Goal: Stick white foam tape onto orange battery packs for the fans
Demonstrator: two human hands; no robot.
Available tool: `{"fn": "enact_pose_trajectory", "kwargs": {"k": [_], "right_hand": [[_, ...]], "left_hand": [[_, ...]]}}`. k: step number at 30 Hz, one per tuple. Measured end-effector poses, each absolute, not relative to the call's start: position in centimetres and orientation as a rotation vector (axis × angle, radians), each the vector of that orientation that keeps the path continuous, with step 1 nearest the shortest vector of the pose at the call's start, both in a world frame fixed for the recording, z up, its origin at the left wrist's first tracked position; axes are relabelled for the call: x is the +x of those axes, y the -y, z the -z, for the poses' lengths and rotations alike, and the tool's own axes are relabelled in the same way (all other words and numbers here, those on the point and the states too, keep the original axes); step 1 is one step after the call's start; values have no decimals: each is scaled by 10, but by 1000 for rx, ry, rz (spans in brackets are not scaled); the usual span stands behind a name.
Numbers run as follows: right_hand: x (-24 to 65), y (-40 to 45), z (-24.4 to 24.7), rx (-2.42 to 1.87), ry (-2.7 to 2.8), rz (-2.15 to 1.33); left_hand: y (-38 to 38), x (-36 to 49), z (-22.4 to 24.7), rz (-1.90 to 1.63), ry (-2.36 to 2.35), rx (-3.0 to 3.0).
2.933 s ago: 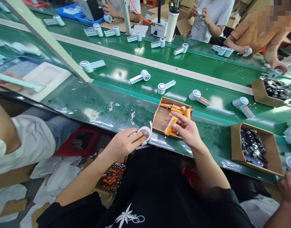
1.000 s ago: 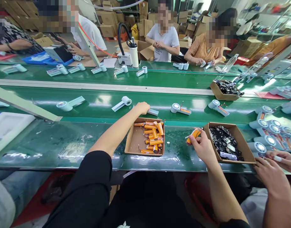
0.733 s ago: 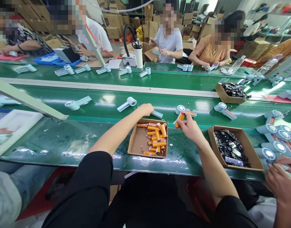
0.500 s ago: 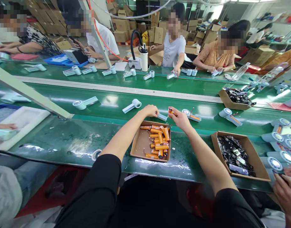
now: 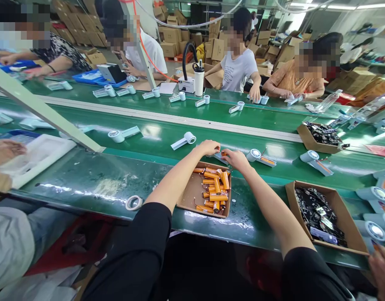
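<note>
My right hand [image 5: 238, 160] pinches an orange cylinder [image 5: 224, 153]; my left hand [image 5: 208, 147] curls, hold unclear. Align squarely with pale-blue plastic handle [image 5: 221, 158].

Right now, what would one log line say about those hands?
left hand: at pale-blue piece on belt | right hand: pinching orange battery | cardboard box: holds more batteries | tape roll: beside left sleeve

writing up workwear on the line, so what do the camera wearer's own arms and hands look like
The left hand and right hand are ungloved, with nothing visible worn at either wrist. The left sleeve and right sleeve are black and short.
</note>
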State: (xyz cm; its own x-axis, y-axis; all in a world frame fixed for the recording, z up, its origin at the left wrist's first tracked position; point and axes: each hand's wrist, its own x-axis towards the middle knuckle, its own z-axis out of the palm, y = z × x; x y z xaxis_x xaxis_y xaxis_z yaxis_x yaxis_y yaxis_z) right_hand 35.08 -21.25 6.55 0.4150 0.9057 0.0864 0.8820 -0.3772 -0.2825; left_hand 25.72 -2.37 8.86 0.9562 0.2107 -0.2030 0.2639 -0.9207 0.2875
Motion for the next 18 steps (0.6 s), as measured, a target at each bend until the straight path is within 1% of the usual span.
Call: {"fn": "enact_pose_trajectory", "kwargs": {"k": [6, 9, 12, 15, 17, 18], "right_hand": [[346, 202, -62, -2534, 1717, -169], [347, 196, -61, -2528, 1791, -178], [351, 197, -63, -2476, 1844, -167], [358, 203, -61, -2412, 1835, -142], [361, 208, -57, -2374, 1779, -111], [363, 211, -55, -2358, 1745, -94]], "left_hand": [[33, 262, -88, 168, -445, 2712], [42, 263, -95, 101, -472, 2658], [56, 245, -108, -51, -474, 2589], [72, 186, -112, -282, -487, 2528], [81, 119, -105, -506, -522, 2493], [84, 79, -99, -673, -536, 2476]]}}
